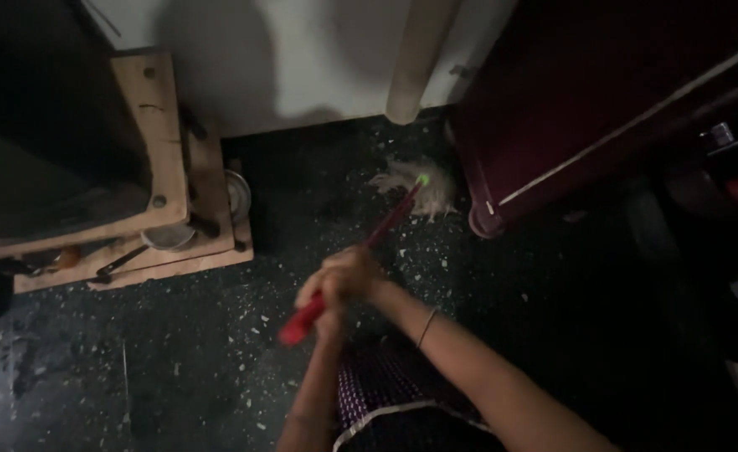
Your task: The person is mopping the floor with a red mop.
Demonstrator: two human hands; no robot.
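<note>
A mop with a red handle (390, 222) and a pale stringy head (415, 186) rests on the dark speckled floor (176, 368) near the white wall. My right hand (348, 272) grips the handle higher up. Just below and behind it, my left hand (325, 316) is wrapped round the red end of the handle. The mop head lies beside the corner of a dark red cabinet (570, 109).
A wooden stand (164, 142) at the left holds a metal pot (168, 237) and a round steel vessel (236, 194) on its lower shelf. A pale pipe (415, 59) runs down the white wall. Dark items crowd the right edge.
</note>
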